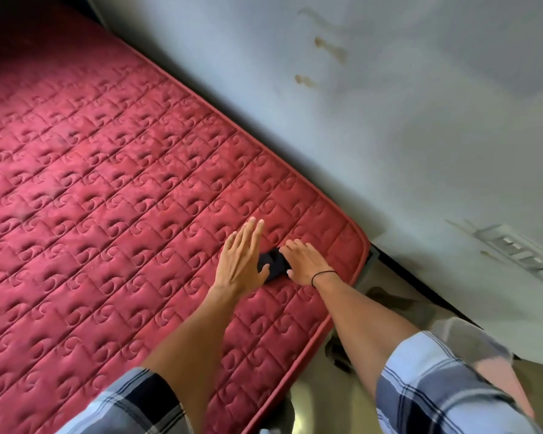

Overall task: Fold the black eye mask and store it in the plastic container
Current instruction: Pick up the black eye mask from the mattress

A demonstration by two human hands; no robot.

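Both hands are lying flat with fingers extended, left hand point(243, 261) and right hand point(304, 263) pressing the black eye mask point(271, 266) onto the red mattress point(107, 198), gripping nothing.

A red quilted mattress point(107, 189) fills the left and middle of the head view, its stitched squares each carrying a swirl pattern, with a pale, stained wall point(373, 104) running along its far edge. Near the mattress's right corner lies the black eye mask point(271, 266), bunched into a small dark shape between the two hands. The left hand point(242, 261) lies flat with fingers stretched out, its thumb touching the mask's left side. The right hand point(304, 261) rests palm down on the mask's right edge; a thin black band point(322, 275) circles that wrist. Both forearms emerge from rolled plaid sleeves point(433, 389).
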